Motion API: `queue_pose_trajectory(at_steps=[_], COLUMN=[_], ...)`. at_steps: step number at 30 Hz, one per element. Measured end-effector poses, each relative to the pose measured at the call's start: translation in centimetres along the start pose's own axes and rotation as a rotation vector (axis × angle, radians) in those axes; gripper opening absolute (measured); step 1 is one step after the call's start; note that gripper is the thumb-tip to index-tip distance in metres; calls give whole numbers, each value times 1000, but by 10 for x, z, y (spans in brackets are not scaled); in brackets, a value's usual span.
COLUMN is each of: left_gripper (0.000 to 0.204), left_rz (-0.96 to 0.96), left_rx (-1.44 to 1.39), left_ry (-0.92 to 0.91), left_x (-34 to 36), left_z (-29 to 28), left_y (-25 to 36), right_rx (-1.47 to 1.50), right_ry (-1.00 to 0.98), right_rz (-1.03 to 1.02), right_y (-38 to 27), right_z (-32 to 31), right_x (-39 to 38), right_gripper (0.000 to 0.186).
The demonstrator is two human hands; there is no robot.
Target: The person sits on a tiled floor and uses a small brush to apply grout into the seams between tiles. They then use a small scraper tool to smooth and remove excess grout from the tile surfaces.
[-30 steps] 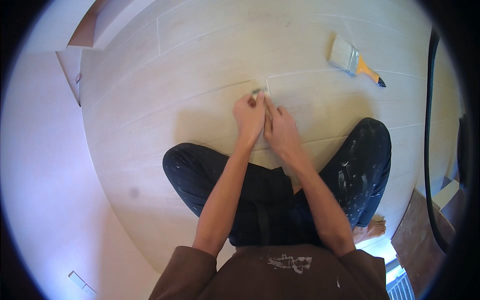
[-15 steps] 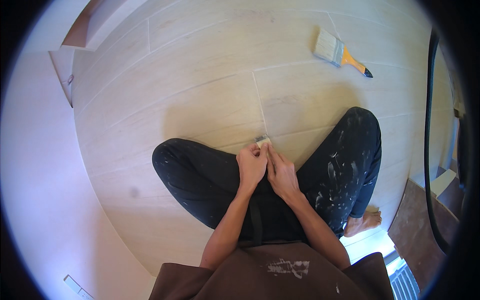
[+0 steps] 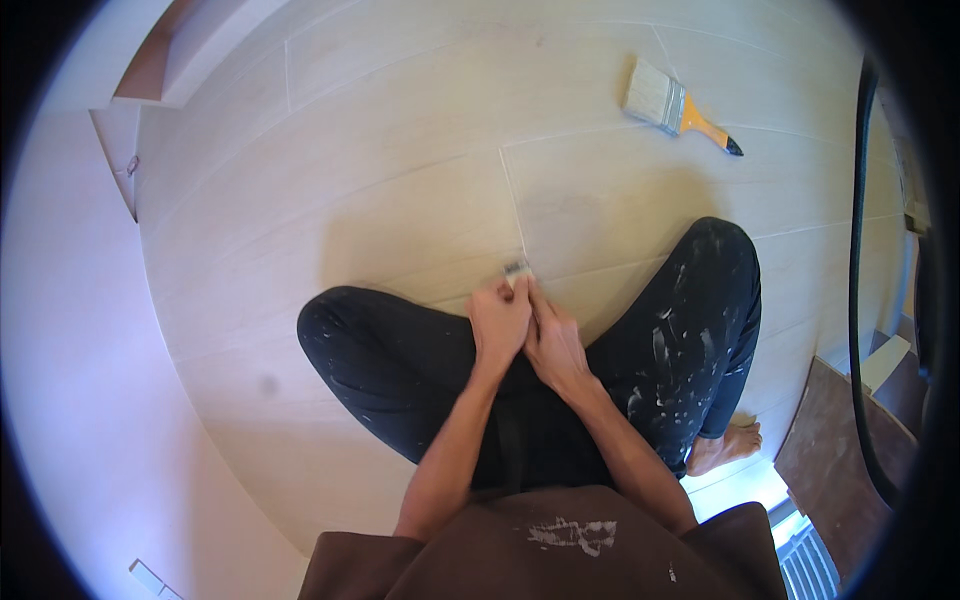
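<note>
Between my bent knees, my left hand (image 3: 498, 322) and my right hand (image 3: 556, 345) meet with the fingers closed. Together they pinch a small pale piece with a dark grey end (image 3: 517, 269). Only its far end shows past my fingertips, so its kind is hard to make out. Well ahead and to the right, a wide paintbrush (image 3: 682, 107) lies on the floor. It has cream bristles, a metal band and an orange handle with a dark tip.
I sit on pale wood-look floor tiles (image 3: 400, 215), in dark trousers spotted with white paint. A white wall (image 3: 90, 350) curves along the left. At the right hangs a black cable (image 3: 857, 250), beside a brown board (image 3: 835, 450). A recessed white unit (image 3: 200, 60) stands far left.
The small piece has shifted slightly left and is more covered by my fingers. Both hands stay together in nearly the same place. The paintbrush lies as before.
</note>
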State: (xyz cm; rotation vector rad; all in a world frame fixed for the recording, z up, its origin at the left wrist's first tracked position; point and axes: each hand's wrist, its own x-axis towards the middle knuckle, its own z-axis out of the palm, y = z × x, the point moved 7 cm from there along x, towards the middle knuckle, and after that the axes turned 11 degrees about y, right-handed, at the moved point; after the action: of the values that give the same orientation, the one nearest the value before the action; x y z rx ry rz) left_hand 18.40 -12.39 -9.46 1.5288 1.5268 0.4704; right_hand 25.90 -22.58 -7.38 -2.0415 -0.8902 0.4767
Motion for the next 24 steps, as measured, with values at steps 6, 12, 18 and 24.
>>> queue_pose_trajectory(at_steps=[6,12,18,24], left_gripper=[34,36,41,33], left_rz=[-30,105,-4,19], left_rx=[-41,84,18,108], left_ry=[-13,20,34,14], left_x=[7,30,38,49], left_z=[3,1,6,6], left_y=[-1,24,16,17], right_rx=[-25,65,-73,-42], right_ry=[-83,38,-119,-64], right_rz=[180,35,180,116], right_y=[15,-3,5,-6], right_z=[12,8,20,20], right_x=[4,25,40,50], right_gripper=[49,52,58,57])
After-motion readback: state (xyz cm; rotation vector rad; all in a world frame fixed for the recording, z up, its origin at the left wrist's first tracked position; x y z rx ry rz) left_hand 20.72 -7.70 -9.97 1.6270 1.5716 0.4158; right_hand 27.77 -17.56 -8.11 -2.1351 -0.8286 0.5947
